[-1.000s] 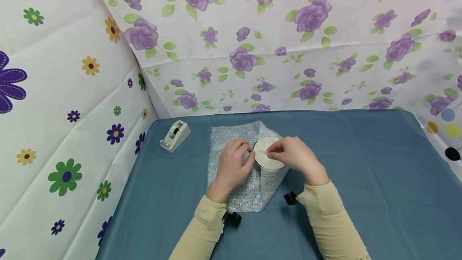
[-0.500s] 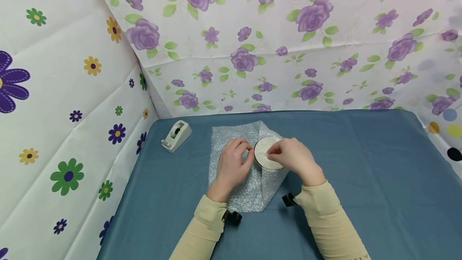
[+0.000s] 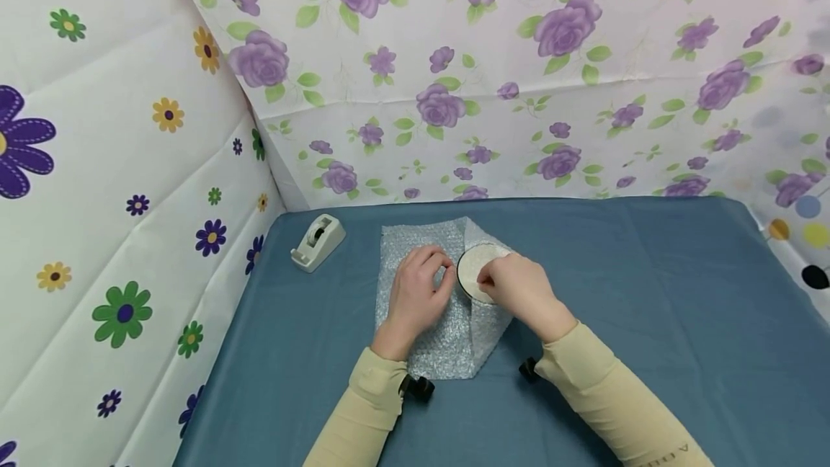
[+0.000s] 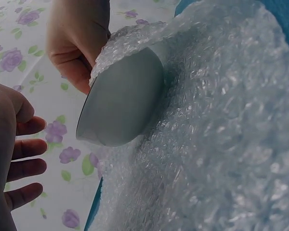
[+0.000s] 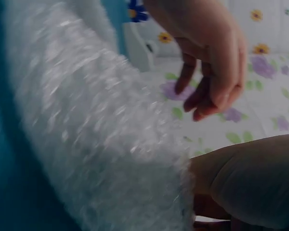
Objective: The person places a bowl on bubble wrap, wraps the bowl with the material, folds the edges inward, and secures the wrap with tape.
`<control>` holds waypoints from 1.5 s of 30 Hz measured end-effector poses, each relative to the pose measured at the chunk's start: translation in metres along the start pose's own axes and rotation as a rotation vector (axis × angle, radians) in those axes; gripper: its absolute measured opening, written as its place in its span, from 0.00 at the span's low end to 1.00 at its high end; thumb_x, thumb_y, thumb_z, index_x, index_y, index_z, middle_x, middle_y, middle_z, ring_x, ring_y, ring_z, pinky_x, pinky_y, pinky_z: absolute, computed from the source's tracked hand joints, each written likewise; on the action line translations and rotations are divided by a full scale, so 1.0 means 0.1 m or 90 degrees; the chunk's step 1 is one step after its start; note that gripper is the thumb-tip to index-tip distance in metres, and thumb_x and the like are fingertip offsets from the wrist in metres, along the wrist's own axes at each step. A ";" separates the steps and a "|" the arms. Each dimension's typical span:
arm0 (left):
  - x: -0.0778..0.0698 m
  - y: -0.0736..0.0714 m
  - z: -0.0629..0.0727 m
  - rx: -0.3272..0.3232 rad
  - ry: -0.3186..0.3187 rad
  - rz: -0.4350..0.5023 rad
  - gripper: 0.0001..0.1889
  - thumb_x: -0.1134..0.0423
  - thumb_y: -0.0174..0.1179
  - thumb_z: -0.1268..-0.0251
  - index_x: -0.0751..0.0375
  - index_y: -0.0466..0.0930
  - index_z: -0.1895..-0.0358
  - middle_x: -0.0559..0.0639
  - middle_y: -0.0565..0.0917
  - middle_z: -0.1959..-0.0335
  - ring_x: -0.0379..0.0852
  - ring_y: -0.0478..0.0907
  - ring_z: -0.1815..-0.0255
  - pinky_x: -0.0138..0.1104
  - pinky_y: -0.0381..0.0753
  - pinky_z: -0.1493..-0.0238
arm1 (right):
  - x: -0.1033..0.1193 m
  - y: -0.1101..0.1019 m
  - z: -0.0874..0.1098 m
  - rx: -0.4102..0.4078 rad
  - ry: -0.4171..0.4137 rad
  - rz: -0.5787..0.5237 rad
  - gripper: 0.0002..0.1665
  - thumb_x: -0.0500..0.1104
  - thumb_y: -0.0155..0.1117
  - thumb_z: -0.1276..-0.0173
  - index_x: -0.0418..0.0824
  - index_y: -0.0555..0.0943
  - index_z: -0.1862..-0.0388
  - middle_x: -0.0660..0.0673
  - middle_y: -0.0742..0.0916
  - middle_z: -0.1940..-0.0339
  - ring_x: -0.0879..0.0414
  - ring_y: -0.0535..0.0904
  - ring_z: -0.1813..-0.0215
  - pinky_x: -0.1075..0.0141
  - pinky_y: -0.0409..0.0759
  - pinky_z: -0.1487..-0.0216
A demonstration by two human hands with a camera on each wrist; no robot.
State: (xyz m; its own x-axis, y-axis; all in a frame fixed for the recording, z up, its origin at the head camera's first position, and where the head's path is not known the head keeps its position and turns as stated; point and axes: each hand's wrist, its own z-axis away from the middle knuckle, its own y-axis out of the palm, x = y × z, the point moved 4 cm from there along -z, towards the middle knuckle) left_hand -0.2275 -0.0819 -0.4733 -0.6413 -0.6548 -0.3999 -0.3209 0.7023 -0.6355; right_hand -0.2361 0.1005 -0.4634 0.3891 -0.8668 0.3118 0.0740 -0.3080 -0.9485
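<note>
A pale bowl [image 3: 470, 276] with a thin dark rim lies partly rolled in a sheet of bubble wrap [image 3: 444, 352], its round mouth showing in the head view. Its smooth curved side fills the middle of the left wrist view. My right hand [image 3: 519, 285] bends over the right side of the rim, pinching the edge of the bubble wrap there; its fingertips are partly hidden. Just left of the rim hovers my left hand [image 3: 419, 292]. Its fingers [image 4: 29, 148] hang loosely curled with nothing between them.
A white tape dispenser [image 3: 318, 242] stands at the back left of the blue-covered table [image 3: 648, 308]. Flower-patterned cloth [image 3: 415, 128] rises behind and at the left. Black wrist cameras sit under both sleeves.
My right hand has shifted from inside the bowl's mouth toward its right rim, with the wrist turning and the forearm swinging right. My left hand stays nearly still beside the rim.
</note>
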 end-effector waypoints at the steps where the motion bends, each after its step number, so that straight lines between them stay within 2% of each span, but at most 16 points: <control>1: 0.00 0.00 0.00 0.000 0.001 -0.001 0.05 0.68 0.66 0.26 0.58 0.88 0.64 0.53 0.86 0.56 0.53 0.84 0.52 0.48 0.84 0.50 | 0.01 0.00 0.00 -0.003 -0.012 0.009 0.04 0.40 0.76 0.27 0.47 0.95 0.61 0.51 0.91 0.68 0.57 0.83 0.71 0.59 0.85 0.69; 6: 0.01 0.02 0.01 0.012 0.000 -0.001 0.06 0.66 0.64 0.23 0.57 0.88 0.63 0.52 0.85 0.56 0.53 0.83 0.52 0.48 0.84 0.49 | 0.01 0.01 -0.03 -0.011 -0.091 0.031 0.09 0.36 0.76 0.29 0.48 0.94 0.67 0.53 0.89 0.72 0.62 0.77 0.75 0.64 0.77 0.72; 10: 0.01 0.02 0.01 0.011 0.003 -0.002 0.06 0.66 0.65 0.24 0.57 0.87 0.64 0.51 0.85 0.57 0.52 0.83 0.53 0.47 0.84 0.50 | 0.01 -0.03 -0.03 -0.028 -0.187 0.067 0.14 0.35 0.76 0.29 0.48 0.89 0.75 0.53 0.81 0.83 0.62 0.64 0.79 0.64 0.61 0.71; 12: 0.01 0.02 0.00 0.008 0.004 -0.002 0.06 0.66 0.65 0.24 0.57 0.87 0.64 0.50 0.85 0.58 0.51 0.83 0.54 0.46 0.84 0.51 | 0.00 -0.05 -0.01 -0.037 -0.218 0.099 0.12 0.35 0.75 0.29 0.48 0.90 0.73 0.54 0.79 0.84 0.61 0.65 0.78 0.64 0.59 0.69; 14: 0.01 0.01 0.00 0.009 0.001 -0.001 0.06 0.66 0.65 0.24 0.57 0.87 0.64 0.50 0.85 0.58 0.51 0.83 0.54 0.47 0.84 0.50 | 0.00 -0.08 0.02 -0.033 -0.228 0.134 0.10 0.35 0.72 0.27 0.49 0.93 0.67 0.53 0.80 0.83 0.57 0.72 0.74 0.63 0.60 0.68; 17: 0.01 0.01 -0.01 0.017 -0.002 0.002 0.06 0.66 0.65 0.23 0.57 0.88 0.63 0.50 0.85 0.57 0.51 0.83 0.53 0.46 0.84 0.50 | -0.03 -0.10 0.08 -0.020 -0.230 0.169 0.13 0.35 0.70 0.26 0.51 0.94 0.53 0.54 0.88 0.73 0.52 0.83 0.57 0.59 0.72 0.62; 20: 0.01 0.01 -0.01 0.025 -0.003 0.005 0.07 0.65 0.63 0.22 0.56 0.88 0.62 0.50 0.85 0.57 0.51 0.83 0.52 0.46 0.83 0.50 | -0.06 -0.11 0.13 -0.016 -0.234 0.171 0.14 0.35 0.69 0.25 0.52 0.94 0.52 0.53 0.91 0.64 0.49 0.84 0.46 0.50 0.75 0.53; 22: 0.01 0.02 -0.02 0.029 -0.004 0.004 0.07 0.65 0.63 0.21 0.56 0.88 0.62 0.50 0.85 0.57 0.51 0.83 0.53 0.46 0.83 0.49 | -0.09 -0.13 0.15 -0.038 -0.248 0.167 0.10 0.36 0.71 0.25 0.51 0.94 0.54 0.53 0.92 0.59 0.49 0.84 0.42 0.46 0.75 0.49; 26: 0.01 0.02 -0.01 0.025 0.000 0.001 0.07 0.66 0.64 0.22 0.56 0.87 0.63 0.50 0.85 0.58 0.50 0.82 0.55 0.45 0.83 0.51 | -0.17 -0.12 0.21 -0.083 -0.266 0.163 0.04 0.44 0.73 0.24 0.50 0.93 0.56 0.54 0.92 0.55 0.48 0.82 0.35 0.41 0.72 0.44; 29: 0.00 0.03 -0.01 0.022 0.002 0.003 0.06 0.67 0.65 0.24 0.56 0.87 0.63 0.50 0.85 0.58 0.50 0.82 0.56 0.45 0.83 0.52 | -0.24 -0.10 0.27 -0.084 -0.263 0.158 0.09 0.51 0.70 0.21 0.50 0.93 0.53 0.54 0.92 0.52 0.47 0.78 0.29 0.39 0.70 0.41; 38: 0.01 0.03 0.01 0.016 0.005 0.009 0.07 0.66 0.65 0.24 0.57 0.87 0.64 0.52 0.86 0.56 0.52 0.83 0.55 0.46 0.83 0.53 | -0.40 0.04 0.41 -0.022 -0.273 0.109 0.28 0.65 0.60 0.18 0.48 0.89 0.35 0.49 0.88 0.35 0.41 0.65 0.17 0.33 0.63 0.31; 42: 0.02 0.02 0.01 0.013 0.003 0.008 0.08 0.64 0.62 0.21 0.56 0.87 0.64 0.52 0.86 0.55 0.52 0.83 0.54 0.47 0.84 0.53 | -0.43 0.08 0.44 -0.013 -0.274 0.096 0.33 0.68 0.60 0.20 0.47 0.87 0.33 0.48 0.86 0.31 0.41 0.62 0.15 0.33 0.61 0.30; 45: 0.04 0.01 0.02 0.015 -0.004 0.010 0.09 0.63 0.61 0.21 0.56 0.88 0.63 0.52 0.87 0.55 0.52 0.84 0.52 0.48 0.84 0.52 | -0.43 0.10 0.44 -0.014 -0.277 0.091 0.33 0.67 0.63 0.21 0.47 0.87 0.32 0.47 0.86 0.31 0.41 0.61 0.15 0.33 0.62 0.30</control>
State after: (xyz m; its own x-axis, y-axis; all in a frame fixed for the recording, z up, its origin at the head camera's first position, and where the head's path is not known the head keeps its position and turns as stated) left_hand -0.2291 -0.0841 -0.4771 -0.6423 -0.6451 -0.4138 -0.2945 0.7062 -0.6439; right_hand -0.2114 0.1522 -0.4890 0.7438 -0.6574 0.1210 -0.0259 -0.2093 -0.9775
